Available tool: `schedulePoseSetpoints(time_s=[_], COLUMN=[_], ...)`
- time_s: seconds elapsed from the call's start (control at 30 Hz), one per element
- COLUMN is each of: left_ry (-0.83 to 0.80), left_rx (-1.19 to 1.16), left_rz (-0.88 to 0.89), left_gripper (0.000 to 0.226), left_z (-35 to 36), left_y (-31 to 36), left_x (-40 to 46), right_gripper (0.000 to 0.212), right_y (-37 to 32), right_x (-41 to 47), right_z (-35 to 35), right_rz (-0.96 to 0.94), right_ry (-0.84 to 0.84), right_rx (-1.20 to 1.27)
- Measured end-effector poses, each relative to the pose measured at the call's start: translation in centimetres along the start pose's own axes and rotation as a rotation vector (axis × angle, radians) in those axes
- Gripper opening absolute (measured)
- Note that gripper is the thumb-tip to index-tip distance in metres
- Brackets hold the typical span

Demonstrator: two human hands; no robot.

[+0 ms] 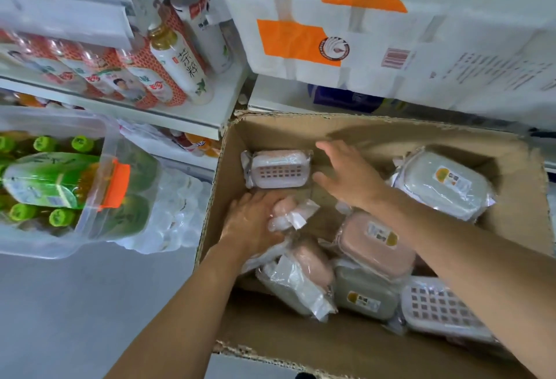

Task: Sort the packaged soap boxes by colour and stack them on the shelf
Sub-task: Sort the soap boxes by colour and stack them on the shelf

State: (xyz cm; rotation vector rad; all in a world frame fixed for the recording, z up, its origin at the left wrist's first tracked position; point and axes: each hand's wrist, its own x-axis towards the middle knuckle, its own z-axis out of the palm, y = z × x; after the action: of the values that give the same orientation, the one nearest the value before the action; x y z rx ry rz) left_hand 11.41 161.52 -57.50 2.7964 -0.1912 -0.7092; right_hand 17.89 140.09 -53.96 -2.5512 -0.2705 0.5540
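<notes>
An open cardboard carton [376, 130] on the floor holds several plastic-wrapped soap boxes. My left hand [251, 222] grips a pink wrapped soap box [290, 213] near the carton's left wall. My right hand [350, 174] hovers open, fingers spread, just right of a pink soap box lying grid side up [278, 169] at the far left corner. A grey-green soap box [442, 184] lies at the far right. Nearer me lie a pink one with a label [376, 243], a grey-green one [365, 296] and another lying grid side up [436, 309].
Shelves [192, 108] at the left carry bottled drinks. A clear bin [60, 186] of green-capped bottles stands on the floor beside the carton. Large white packs with orange print [376, 26] sit on the shelf behind the carton. Grey floor [75, 303] lies at the lower left.
</notes>
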Motion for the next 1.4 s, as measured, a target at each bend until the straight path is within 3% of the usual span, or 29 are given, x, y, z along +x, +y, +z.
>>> schedulePoseSetpoints(time_s=[0.13, 0.33, 0.47, 0.57, 0.63, 0.73, 0.8, 0.9, 1.0, 1.1, 1.17, 1.23, 1.33, 1.4], left_ry=[0.026, 0.027, 0.017, -0.106, -0.192, -0.384, -0.525, -0.616, -0.559, -0.427, -0.389, -0.365, -0.273, -0.150], left_rx=[-0.030, -0.115, -0.218, -0.386, -0.379, -0.238, -0.170, -0.029, 0.112, 0.152, 0.155, 0.148, 0.064, 0.029], left_rz=[0.092, 0.079, 0.065, 0.044, 0.030, 0.033, 0.047, 0.089, 0.156, 0.188, 0.190, 0.189, 0.154, 0.105], left_gripper=[0.072, 0.073, 0.069, 0.068, 0.072, 0.102, 0.112, 0.114, 0.115, 0.116, 0.120, 0.122, 0.122, 0.121], left_z=[0.3, 1.5, 1.4, 0.8, 0.2, -1.0, -1.5, -1.8, -1.3, -1.0, -0.9, -0.8, -1.2, -2.1], left_y=[-0.9, -1.6, -1.5, -1.3, -1.4, -1.6, -1.5, -1.0, -1.1, -1.3, -1.4, -1.5, -1.1, -0.2], left_x=[-3.5, -4.7, -5.0, -5.0, -4.5, -3.5, -2.9, -1.6, -0.8, -1.2, -1.7, -1.9, -1.8, -0.8], right_gripper=[0.063, 0.047, 0.045, 0.047, 0.052, 0.043, 0.034, 0.035, 0.048, 0.039, 0.033, 0.042, 0.060, 0.054], right_y=[-2.0, -2.5, -2.2, -1.5, -1.4, -1.5, -1.9, -2.4, -1.2, 0.8, 2.2, 2.9, 3.0, 2.8], right_x=[4.7, 5.6, 5.1, 4.6, 4.2, 4.4, 4.6, 4.3, 4.0, 3.5, 3.0, 2.3, 0.8, -0.4], right_z=[1.6, 4.6, 5.3, 6.1, 6.6, 7.1, 7.0, 6.6, 7.5, 9.0, 9.4, 9.3, 7.9, 6.0], right_rz=[-0.151, -0.125, -0.083, 0.011, 0.076, 0.130, 0.115, -0.081, -0.476, -0.619, -0.577, -0.481, -0.312, -0.187], right_ry=[-0.088, -0.085, -0.166, -0.313, -0.334, -0.258, -0.119, 0.135, 0.241, 0.012, -0.157, -0.238, -0.027, 0.149], right_rx=[-0.174, -0.482, -0.280, 0.005, 0.150, 0.123, 0.037, -0.154, -0.422, -0.513, -0.434, -0.319, -0.023, 0.053])
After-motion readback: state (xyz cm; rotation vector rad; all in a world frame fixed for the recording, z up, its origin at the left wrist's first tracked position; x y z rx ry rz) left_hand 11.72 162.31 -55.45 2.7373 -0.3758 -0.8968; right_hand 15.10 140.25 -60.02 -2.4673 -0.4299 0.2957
